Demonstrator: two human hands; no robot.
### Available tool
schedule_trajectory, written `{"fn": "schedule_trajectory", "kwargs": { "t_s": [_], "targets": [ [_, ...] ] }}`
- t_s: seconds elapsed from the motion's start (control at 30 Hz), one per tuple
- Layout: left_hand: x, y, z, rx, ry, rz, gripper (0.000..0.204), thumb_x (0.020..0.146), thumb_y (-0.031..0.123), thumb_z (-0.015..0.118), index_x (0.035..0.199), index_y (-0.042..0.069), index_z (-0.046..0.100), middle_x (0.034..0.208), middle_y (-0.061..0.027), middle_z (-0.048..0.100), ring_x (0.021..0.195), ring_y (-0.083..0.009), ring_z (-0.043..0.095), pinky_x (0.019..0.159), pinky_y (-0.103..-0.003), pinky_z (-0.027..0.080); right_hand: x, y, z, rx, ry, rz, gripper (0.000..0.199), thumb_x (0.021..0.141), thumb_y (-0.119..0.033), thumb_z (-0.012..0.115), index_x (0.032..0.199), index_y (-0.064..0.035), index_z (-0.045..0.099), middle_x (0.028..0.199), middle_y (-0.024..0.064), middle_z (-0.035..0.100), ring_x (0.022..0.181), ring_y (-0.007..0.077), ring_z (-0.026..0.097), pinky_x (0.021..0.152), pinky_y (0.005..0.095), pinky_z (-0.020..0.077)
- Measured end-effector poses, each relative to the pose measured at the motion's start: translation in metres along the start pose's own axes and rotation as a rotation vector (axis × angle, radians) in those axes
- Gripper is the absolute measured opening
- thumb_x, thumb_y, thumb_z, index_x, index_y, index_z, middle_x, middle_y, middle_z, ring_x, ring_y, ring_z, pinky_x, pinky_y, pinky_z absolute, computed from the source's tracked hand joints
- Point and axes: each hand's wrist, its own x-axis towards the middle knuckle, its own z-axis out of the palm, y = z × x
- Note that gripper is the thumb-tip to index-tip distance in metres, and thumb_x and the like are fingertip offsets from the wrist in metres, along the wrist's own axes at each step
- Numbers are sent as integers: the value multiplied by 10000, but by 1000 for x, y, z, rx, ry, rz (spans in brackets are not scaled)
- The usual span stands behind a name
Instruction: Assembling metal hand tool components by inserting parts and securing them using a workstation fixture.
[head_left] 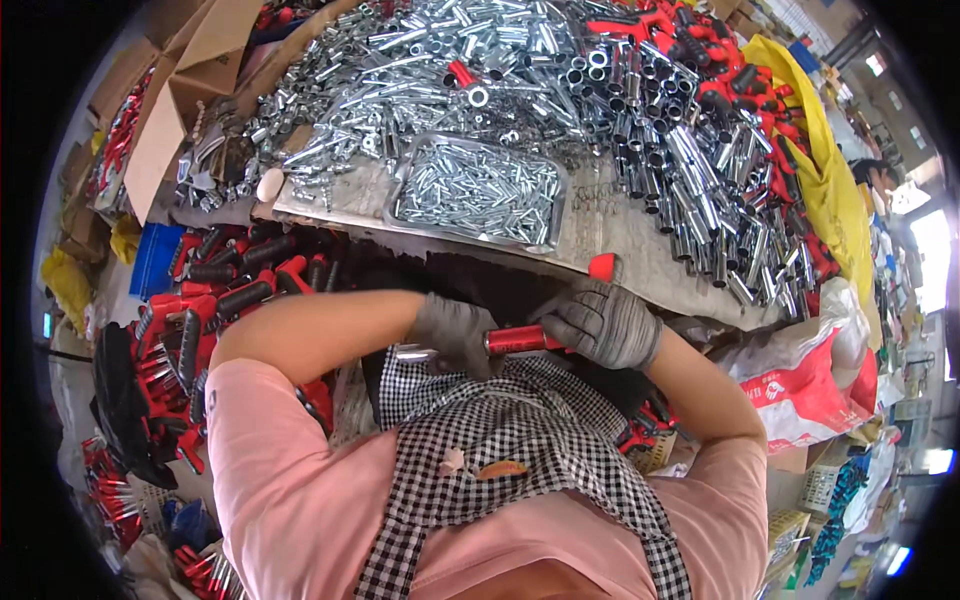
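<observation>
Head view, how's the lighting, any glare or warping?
Head view: even daylight, glare blows out the window at right; fisheye bends the table edge and blackens the corners; the gloved left hand and right hand on the red handle look sharp.

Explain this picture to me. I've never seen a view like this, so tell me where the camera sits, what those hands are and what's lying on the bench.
The camera is worn on a person's head and looks down, so the pink sleeves and checked apron at the bottom are the wearer's own. The wide lens bends straight edges. Both hands wear grey gloves. The left hand and the right hand together grip a red-handled tool with a shiny metal end, close to the chest. Beyond them is a workbench holding a metal tray of small silver pins and a big heap of steel tubes. Lower left is a pile of red and black handles.
</observation>
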Motion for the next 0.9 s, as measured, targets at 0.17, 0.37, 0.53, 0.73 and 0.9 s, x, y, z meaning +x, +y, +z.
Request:
{"fn": "schedule_trajectory", "kwargs": {
  "t_s": [0.17,0.37,0.53,0.73,0.9],
  "targets": [
    [9,-21,2,1003,943,-72,301,794,246,585,1007,33,580,771,-143,641,646,-299,631,562,-410,502,19,-40,-10,732,-64,828,311,758,-169,677,1023,-24,607,891,96,627,687,213,614,646,347,519],
    [4,-11,-11,149,204,-13,416,652,339,752,930,50,642,786,-164,664,752,-302,654,648,-397,494,13,-30,-17,-25,-265,405,329,741,-271,718,976,-58,628,851,95,617,648,214,583,621,354,512],
    [8,-17,6,920,908,-24,357,685,325,665,898,47,596,755,-142,644,686,-287,636,580,-415,499,1,-44,17,724,51,797,370,718,-296,717,983,-50,637,791,91,607,634,246,578,634,337,514],
    [10,-23,-6,501,601,50,344,740,309,656,950,39,624,759,-179,644,702,-315,638,626,-411,503,23,-29,-13,260,-288,612,324,727,-258,705,984,-69,644,788,113,635,697,278,626,643,361,511],
    [12,-22,14,528,454,-111,314,739,319,656,933,72,673,768,-161,670,730,-320,661,620,-440,519,2,-46,32,285,35,560,499,579,-186,783,1039,-47,647,857,123,660,769,257,650,711,360,520]
  ]
}}
